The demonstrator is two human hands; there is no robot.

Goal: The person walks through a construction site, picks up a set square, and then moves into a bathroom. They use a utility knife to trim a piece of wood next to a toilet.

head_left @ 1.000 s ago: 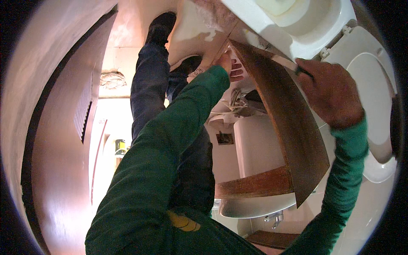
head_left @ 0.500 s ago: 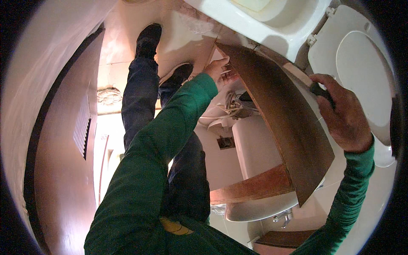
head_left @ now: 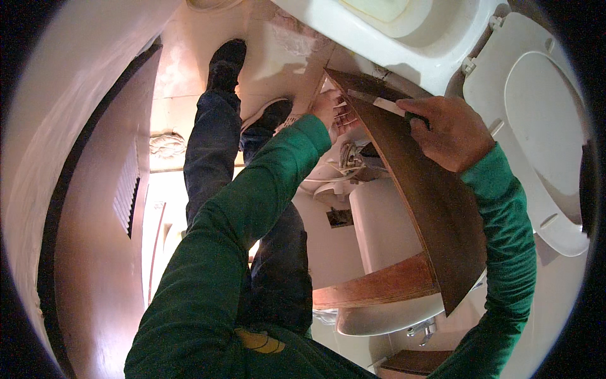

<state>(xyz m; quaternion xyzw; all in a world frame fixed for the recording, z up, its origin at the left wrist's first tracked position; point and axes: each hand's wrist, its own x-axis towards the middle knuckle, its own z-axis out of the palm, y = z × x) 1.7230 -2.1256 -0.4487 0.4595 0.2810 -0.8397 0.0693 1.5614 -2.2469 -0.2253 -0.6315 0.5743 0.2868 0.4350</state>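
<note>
A long brown wooden panel point(head_left: 429, 183) stands in front of me, its narrow far end close to the floor tiles. My left hand point(head_left: 329, 108) is at that far end, on the panel's inner side, fingers stretched and spread; whether they press on the panel is hard to tell. Above the panel's outer face, my right hand point(head_left: 451, 129) is closed round the dark handle of a scraper-like tool point(head_left: 385, 104). Its pale, flat blade points left toward the panel's far end, where the tip seems to meet the surface.
A white toilet seat with lid point(head_left: 543, 120) is at the right, beside a white ceramic basin point(head_left: 435, 44). Inside the panel stand a white pedestal point(head_left: 382, 221), a reddish wooden rail point(head_left: 385, 281) and hoses point(head_left: 350, 155). A brown door point(head_left: 104, 189) is at the left.
My right hand has moved left and away from me with the tool, bringing its blade over the panel's far end. My left hand's fingers show more spread now.
</note>
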